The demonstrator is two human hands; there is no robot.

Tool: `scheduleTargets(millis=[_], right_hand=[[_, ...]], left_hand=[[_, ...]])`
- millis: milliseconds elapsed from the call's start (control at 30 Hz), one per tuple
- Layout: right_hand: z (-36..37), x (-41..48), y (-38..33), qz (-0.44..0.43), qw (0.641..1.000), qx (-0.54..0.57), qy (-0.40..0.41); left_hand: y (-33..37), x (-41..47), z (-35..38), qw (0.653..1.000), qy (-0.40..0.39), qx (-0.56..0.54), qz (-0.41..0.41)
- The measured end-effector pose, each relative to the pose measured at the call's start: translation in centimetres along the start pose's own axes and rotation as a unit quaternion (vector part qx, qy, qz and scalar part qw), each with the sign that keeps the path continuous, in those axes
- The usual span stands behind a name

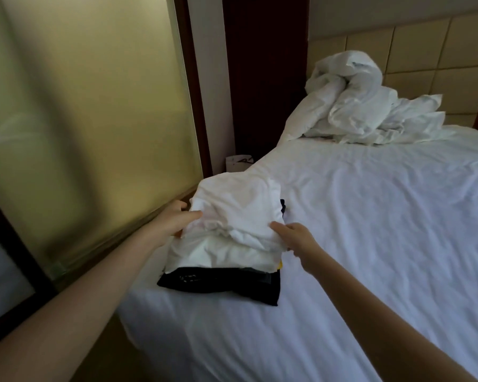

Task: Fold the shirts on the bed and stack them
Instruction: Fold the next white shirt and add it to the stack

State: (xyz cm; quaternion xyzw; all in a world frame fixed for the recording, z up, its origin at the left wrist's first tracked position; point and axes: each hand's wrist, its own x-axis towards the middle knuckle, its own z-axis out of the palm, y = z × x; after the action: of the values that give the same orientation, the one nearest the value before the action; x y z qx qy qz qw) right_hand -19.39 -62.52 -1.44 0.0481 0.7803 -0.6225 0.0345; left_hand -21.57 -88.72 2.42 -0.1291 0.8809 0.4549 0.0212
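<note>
Now, glass panel (pixel 80 106): frosted, fills the left of the view. It stands close beside the bed's left edge with only a narrow gap between.
Left hand (pixel 174 219): grasps the left edge of the white shirt, thumb on top. The fingers appear to be tucked under the cloth, though that side is hidden.
White shirt (pixel 238 210): folded and somewhat rumpled, the top layer of the stack. It is held between both hands, and its long axis runs away from the person.
Stack (pixel 226 257): sits on the bed near its left edge, close to the near corner. White layers lie over a black shirt (pixel 221 285) at the bottom, whose near edge juts out past them. A sliver of yellow shows at the right side.
Right hand (pixel 295 238): fingers curled onto the right edge of the white shirt, gripping it level with the left hand.
Key relation: the hands flank the shirt across its short axis and neither is clearly nearer. Judged as setting or squaring the top layer on the pile.
Edges: the left margin is tight. A push leftward could tip the layers off the bed toward the glass.
Bed (pixel 370 244): white sheet, lightly creased, with broad bare room to the right of the stack.
Duvet (pixel 370 106): crumpled in a heap at the far end, well apart from the work.
Loose shirts: none seen unfolded on the sheet, so the task is judged near its end.
</note>
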Motion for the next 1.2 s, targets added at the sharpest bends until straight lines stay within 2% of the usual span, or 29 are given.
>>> scheduleTargets(millis=[67, 133, 233, 300, 367, 400, 433, 500, 533, 600, 667, 733, 833, 933, 1067, 1133, 1200], right_hand=[[0.2, -0.3, -0.5, -0.011, 0.998, -0.060, 0.011], [0.2, -0.7, -1.1, -0.011, 0.995, -0.100, 0.016], [-1.1, -1.4, -3.1, 0.007, 1.000, 0.011, -0.002], [-1.9, -2.1, -4.2, 0.015, 0.997, 0.077, -0.004], [-2.0, -2.8, -4.0, 0.017, 0.998, 0.061, -0.020], [-2.0, -3.1, -3.5, 0.022, 0.999, 0.023, -0.034], [-2.1, -3.4, -2.8, 0.032, 0.998, -0.031, -0.053], [-2.2, -4.2, -2.1, 0.052, 0.986, -0.139, -0.080], [-2.3, -4.3, -2.2, 0.052, 0.982, -0.165, -0.075], [-2.4, -4.4, -3.1, 0.018, 0.984, -0.177, -0.017], [-2.1, -4.6, -4.9, -0.046, 0.981, -0.181, 0.057], [-1.1, -4.2, -6.5, -0.115, 0.970, -0.197, 0.090], [1.4, -2.6, -8.2, -0.167, 0.950, -0.252, 0.083], [4.7, -0.3, -8.4, -0.153, 0.938, -0.307, 0.056], [7.6, 2.9, -3.8, -0.110, 0.924, -0.367, -0.008], [7.7, 4.5, -1.3, -0.083, 0.928, -0.363, -0.022], [7.5, 5.9, -0.3, -0.068, 0.930, -0.360, -0.029]], left_hand=[[0.6, -1.3, 0.7, 1.000, 0.016, -0.001, 0.014], [1.3, -2.0, 1.0, 0.996, 0.054, -0.064, 0.041], [2.3, -2.6, -0.7, 0.966, 0.111, -0.224, 0.064], [2.0, -3.2, -2.2, 0.964, 0.110, -0.237, 0.047], [0.9, -4.0, -2.4, 0.986, 0.048, -0.157, 0.018], [0.2, -4.4, -2.3, 0.998, 0.000, -0.057, 0.001], [-0.5, -4.8, -2.1, 0.997, -0.051, 0.063, -0.013], [-1.2, -5.0, -2.0, 0.966, -0.104, 0.235, -0.026], [-1.1, -5.0, -2.2, 0.952, -0.095, 0.292, -0.013], [0.1, -4.5, -2.7, 0.921, -0.028, 0.387, 0.049], [2.2, -4.2, -3.1, 0.910, 0.023, 0.401, 0.101], [4.7, -3.4, -3.2, 0.913, 0.050, 0.382, 0.136], [7.1, -0.8, -2.2, 0.901, 0.048, 0.381, 0.204], [8.9, 1.8, -0.4, 0.890, 0.017, 0.369, 0.266], [7.4, 7.0, 3.8, 0.882, -0.028, 0.426, 0.198], [4.4, 10.7, 6.6, 0.902, -0.077, 0.394, 0.156], [2.3, 14.4, 8.6, 0.928, -0.094, 0.336, 0.131]])
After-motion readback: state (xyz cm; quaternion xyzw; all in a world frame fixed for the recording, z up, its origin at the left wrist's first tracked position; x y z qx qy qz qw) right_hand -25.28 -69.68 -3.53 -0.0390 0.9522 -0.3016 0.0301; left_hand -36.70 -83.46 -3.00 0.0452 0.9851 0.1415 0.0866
